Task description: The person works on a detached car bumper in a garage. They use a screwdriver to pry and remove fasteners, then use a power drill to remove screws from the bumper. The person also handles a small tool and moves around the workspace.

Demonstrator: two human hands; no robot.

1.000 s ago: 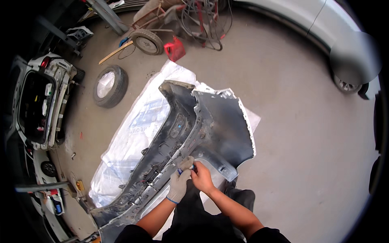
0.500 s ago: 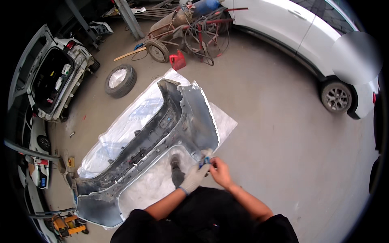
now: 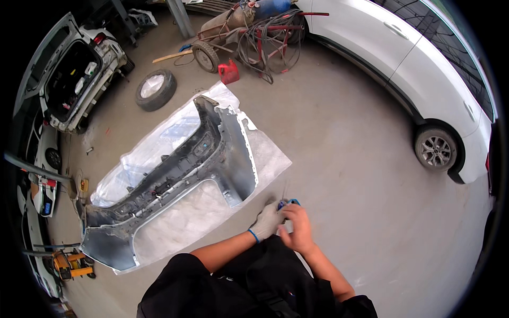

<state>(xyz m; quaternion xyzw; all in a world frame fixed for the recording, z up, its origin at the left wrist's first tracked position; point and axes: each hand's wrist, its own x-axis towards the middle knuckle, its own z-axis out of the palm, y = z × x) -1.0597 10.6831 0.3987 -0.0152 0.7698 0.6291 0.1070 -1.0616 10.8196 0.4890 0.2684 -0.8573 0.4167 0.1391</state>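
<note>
A small object in dark and brighter blue [image 3: 295,202] sits in the gloved fingers of the left hand [image 3: 268,218], partly hidden by the bare right hand [image 3: 297,228], its exact shape too obscured to tell. Just beyond, a detached car bumper [image 3: 177,169] lies inner side up on a pale sheet [image 3: 270,159], stretched from lower left to upper right. Its grey-black inner face is dusty and scuffed, with clips and wiring along the trough and a ragged white edge trimming the right-hand end panel.
</note>
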